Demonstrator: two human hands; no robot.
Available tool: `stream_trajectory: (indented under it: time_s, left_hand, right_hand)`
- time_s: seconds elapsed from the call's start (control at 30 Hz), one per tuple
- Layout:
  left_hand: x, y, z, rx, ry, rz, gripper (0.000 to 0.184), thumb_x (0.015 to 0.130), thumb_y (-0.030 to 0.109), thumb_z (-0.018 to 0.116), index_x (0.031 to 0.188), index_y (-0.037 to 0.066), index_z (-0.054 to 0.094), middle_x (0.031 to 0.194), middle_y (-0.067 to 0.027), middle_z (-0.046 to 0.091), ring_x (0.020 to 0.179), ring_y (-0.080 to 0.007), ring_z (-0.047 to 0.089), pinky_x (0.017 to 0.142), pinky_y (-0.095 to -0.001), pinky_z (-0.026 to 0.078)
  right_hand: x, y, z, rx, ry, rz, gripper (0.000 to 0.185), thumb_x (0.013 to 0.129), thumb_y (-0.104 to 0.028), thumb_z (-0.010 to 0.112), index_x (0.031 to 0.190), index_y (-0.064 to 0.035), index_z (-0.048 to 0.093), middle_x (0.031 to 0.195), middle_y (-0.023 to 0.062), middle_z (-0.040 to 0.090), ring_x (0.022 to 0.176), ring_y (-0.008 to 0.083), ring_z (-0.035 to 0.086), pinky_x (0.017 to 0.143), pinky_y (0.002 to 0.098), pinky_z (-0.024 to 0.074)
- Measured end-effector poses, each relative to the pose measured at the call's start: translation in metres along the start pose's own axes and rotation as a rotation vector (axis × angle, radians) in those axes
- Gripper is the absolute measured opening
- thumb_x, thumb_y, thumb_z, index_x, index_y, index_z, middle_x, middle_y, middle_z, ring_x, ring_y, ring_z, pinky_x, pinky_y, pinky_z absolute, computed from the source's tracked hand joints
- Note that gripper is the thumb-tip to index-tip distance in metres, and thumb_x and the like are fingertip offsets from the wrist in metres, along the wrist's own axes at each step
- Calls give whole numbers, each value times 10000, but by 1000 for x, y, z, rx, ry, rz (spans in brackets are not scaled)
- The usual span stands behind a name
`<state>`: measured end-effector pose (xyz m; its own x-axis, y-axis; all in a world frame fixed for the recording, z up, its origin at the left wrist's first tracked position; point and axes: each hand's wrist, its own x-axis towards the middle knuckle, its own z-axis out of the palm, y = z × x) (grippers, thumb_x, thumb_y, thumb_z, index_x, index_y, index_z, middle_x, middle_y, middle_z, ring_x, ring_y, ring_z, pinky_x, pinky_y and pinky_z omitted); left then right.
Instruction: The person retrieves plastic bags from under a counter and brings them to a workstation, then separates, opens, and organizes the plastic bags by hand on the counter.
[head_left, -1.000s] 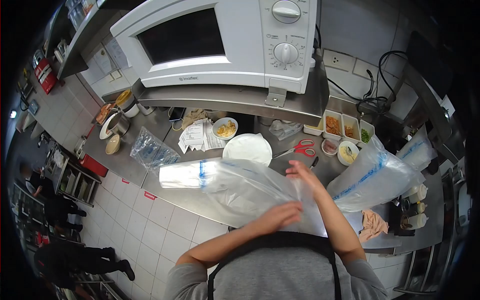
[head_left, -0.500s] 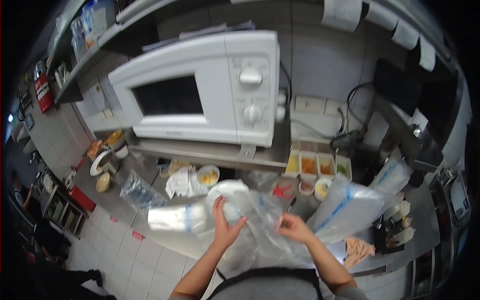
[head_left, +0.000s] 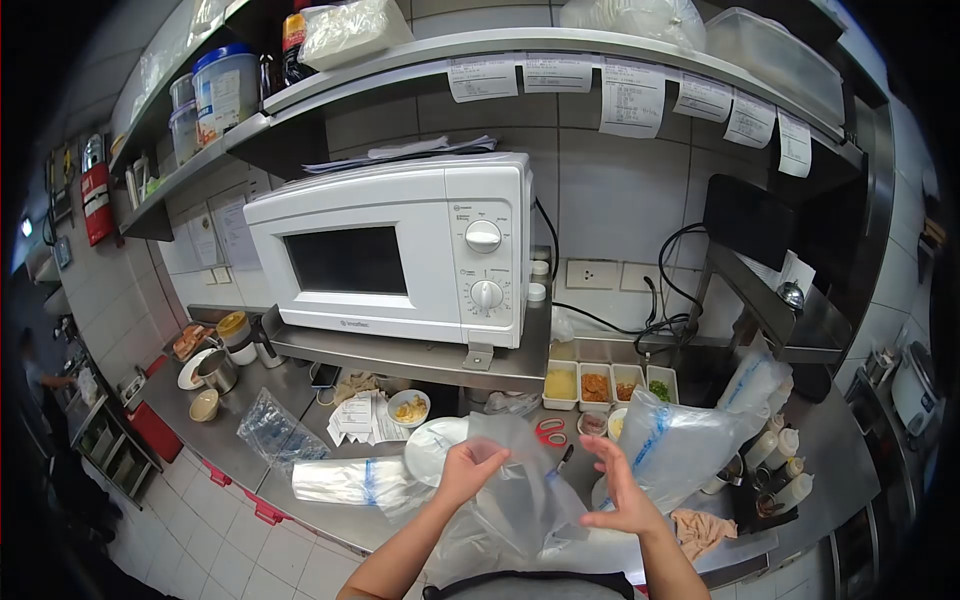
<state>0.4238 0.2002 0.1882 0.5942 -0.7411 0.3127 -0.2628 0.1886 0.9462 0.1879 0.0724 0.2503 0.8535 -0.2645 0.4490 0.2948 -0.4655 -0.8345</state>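
Note:
My left hand (head_left: 474, 472) is closed, thumb and fingers pinching the upper edge of a thin clear plastic bag (head_left: 515, 505). The bag hangs loosely over the counter in front of me. To its right, my right hand (head_left: 622, 487) is open with fingers spread, close to the bag's side. Behind my left hand lies a round white plate (head_left: 430, 445), partly covered by the bag. A rolled stack of clear bags (head_left: 335, 482) with a blue band rests at the left. Beyond my right hand sits a larger pack of clear bags (head_left: 675, 450) with blue print.
A white microwave (head_left: 390, 250) stands on a raised shelf at the back. Red-handled scissors (head_left: 551, 432), a small bowl of yellow food (head_left: 408, 408) and trays of toppings (head_left: 596, 387) lie behind the bag. Squeeze bottles (head_left: 790, 470) and a crumpled cloth (head_left: 704, 532) are at right.
The view has tilted upward. My left hand has gone from open to pinching the bag. My right hand has let go of the bag and spread its fingers.

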Motion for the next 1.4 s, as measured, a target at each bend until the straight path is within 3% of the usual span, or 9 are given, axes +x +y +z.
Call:
stream_trajectory:
  time_s: [0.13,0.33,0.6,0.83,0.97,1.03,1.17,1.2,1.4]
  left_hand:
    - [-7,27,22,85,46,56,98,784,108,693,802,22,650,731,-1,645,667,-52,555,603,-212,440]
    - [-14,46,32,-104,-124,79,138,791,104,685,893,12,667,800,-44,663,835,-94,591,766,-237,468]
    - [-9,59,18,-74,-321,-127,143,808,137,677,883,17,696,875,-59,681,862,-114,602,796,-264,473]
    - [-30,13,15,-191,-592,79,324,805,208,678,1075,39,620,963,-31,655,913,-131,595,831,-284,451]
    - [16,-117,-89,688,440,31,180,775,56,591,938,-2,641,906,-184,630,858,-334,599,810,-381,456]
    - [29,-164,-139,834,523,2,172,757,38,576,898,-49,621,940,-274,568,904,-398,550,795,-444,452]
    - [19,-133,-140,1212,236,-486,526,668,241,745,1085,-4,539,1104,-233,508,1003,-364,529,796,-436,462]
    - [21,-148,-141,1263,171,-556,902,517,374,831,1245,45,412,1201,-192,437,1078,-360,480,843,-485,429]
    - [0,-89,-113,1328,-295,-601,1178,396,501,835,1356,91,289,1339,-221,306,1215,-406,335,939,-573,311]
  right_hand:
    - [1,-20,25,-364,148,-38,883,634,-276,802,1335,-61,309,1336,138,380,1243,274,365,987,394,317]
    - [-8,20,12,36,430,160,574,710,-19,724,1222,14,466,969,69,593,863,91,551,762,224,443]
    - [-28,6,-6,149,373,218,400,720,-10,719,1095,-11,580,798,9,615,749,62,560,684,202,447]
    - [-65,18,-42,132,308,178,88,727,-30,707,766,0,634,679,-7,526,606,58,470,547,205,352]
    - [-76,20,-50,146,163,335,109,734,-31,689,822,7,638,701,5,543,637,89,503,577,229,393]
    - [-68,27,-39,89,61,370,156,736,-24,678,885,4,641,736,14,562,682,103,527,615,234,415]
    - [-22,51,29,-266,-305,91,434,709,-29,628,1135,-95,577,1028,90,558,884,201,582,733,289,460]
    - [-12,72,53,-316,-311,-13,475,710,-24,603,1172,-126,555,1100,108,528,922,236,582,757,326,468]
    - [-3,156,144,-706,-728,50,499,728,-16,517,1185,-215,548,1261,75,464,982,292,581,803,423,472]
